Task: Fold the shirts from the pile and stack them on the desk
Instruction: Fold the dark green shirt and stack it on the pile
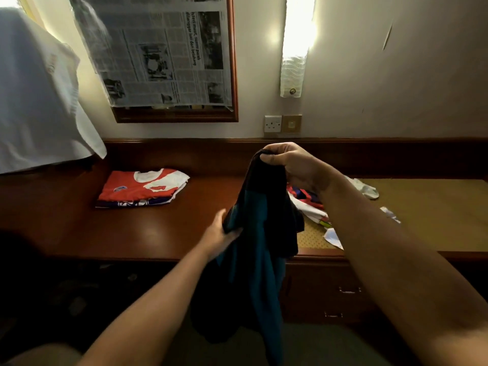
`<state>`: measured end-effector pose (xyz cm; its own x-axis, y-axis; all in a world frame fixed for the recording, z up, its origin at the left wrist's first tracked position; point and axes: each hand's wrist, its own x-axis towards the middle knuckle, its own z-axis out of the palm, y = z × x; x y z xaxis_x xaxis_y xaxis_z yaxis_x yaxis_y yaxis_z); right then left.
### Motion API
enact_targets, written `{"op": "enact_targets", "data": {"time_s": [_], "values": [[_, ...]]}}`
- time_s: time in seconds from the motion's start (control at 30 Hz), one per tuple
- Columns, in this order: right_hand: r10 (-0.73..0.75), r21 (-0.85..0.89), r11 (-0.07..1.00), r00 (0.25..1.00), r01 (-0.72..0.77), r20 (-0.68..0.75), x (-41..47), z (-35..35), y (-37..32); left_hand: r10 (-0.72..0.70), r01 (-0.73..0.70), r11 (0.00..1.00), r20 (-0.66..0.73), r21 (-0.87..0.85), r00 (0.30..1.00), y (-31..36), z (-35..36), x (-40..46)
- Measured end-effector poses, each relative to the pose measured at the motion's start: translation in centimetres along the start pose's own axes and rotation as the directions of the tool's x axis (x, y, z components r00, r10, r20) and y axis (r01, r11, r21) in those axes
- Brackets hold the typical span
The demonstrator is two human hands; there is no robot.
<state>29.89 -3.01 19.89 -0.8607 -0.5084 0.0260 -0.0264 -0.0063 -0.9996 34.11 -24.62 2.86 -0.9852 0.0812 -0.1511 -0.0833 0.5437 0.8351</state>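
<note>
Shirt in hand: a black and teal shirt (253, 233) hangs in the air in front of the desk, its lower end falling below the desk edge.
Left hand: the left hand (220, 233) grips the shirt's left edge partway down, thumb over the cloth.
Right hand: the right hand (287, 165) is raised higher, fingers curled round the bunched top of the shirt.
Desk: the brown wooden desk (158, 228) runs across the view.
Pile: unfolded shirts (311, 207) lie on the desk's right side, partly hidden behind the right arm.
Stack: folded shirts (142, 188), red and white on top, sit on the left of the desk, well apart from the pile.
Wall: a newspaper (163, 51) covers a framed mirror; a lit lamp (297, 43) and a socket (272, 123) are to its right.
</note>
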Motion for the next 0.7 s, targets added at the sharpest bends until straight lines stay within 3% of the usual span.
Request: {"op": "enact_targets", "data": {"time_s": [0.07,0.13,0.2,0.27,0.33,0.5,0.6,0.7], "values": [[-0.005,-0.071,0.997,0.999,0.002,-0.046,-1.0,-0.9,-0.4,-0.116,0.109,0.992,0.107,0.070,0.987,-1.9,2.3,0.6],[-0.032,-0.185,0.983,0.983,-0.003,-0.183,-2.1,-2.4,-0.2,-0.147,0.123,0.972,0.108,0.199,0.983,-2.9,3.1,1.1],[-0.086,-0.316,0.948,0.935,-0.029,-0.344,-3.5,-4.4,0.7,-0.129,0.142,0.939,-0.063,0.313,0.990,-3.3,2.1,1.4],[-0.110,-0.381,0.920,0.878,-0.087,-0.465,-5.1,-6.1,2.5,-0.029,0.221,0.860,-0.388,0.460,0.921,-3.4,0.1,1.9],[-0.126,-0.381,0.917,0.822,-0.117,-0.555,-6.6,-7.3,4.9,0.081,0.223,0.880,-0.595,0.419,0.799,-2.9,-1.7,2.3],[-0.190,-0.392,0.907,0.683,-0.153,-0.705,-7.6,-8.4,11.4,0.184,0.109,0.938,-0.741,0.328,0.646,-1.3,-3.9,3.1],[-0.165,-0.409,0.888,0.686,-0.209,-0.709,-7.0,-7.9,13.3,0.176,0.088,0.948,-0.733,0.306,0.657,-2.1,-4.9,3.8],[-0.122,-0.436,0.861,0.727,-0.261,-0.676,-5.4,-7.4,14.7,0.077,0.096,0.977,-0.740,0.188,0.668,-2.8,-6.2,4.4]]}}
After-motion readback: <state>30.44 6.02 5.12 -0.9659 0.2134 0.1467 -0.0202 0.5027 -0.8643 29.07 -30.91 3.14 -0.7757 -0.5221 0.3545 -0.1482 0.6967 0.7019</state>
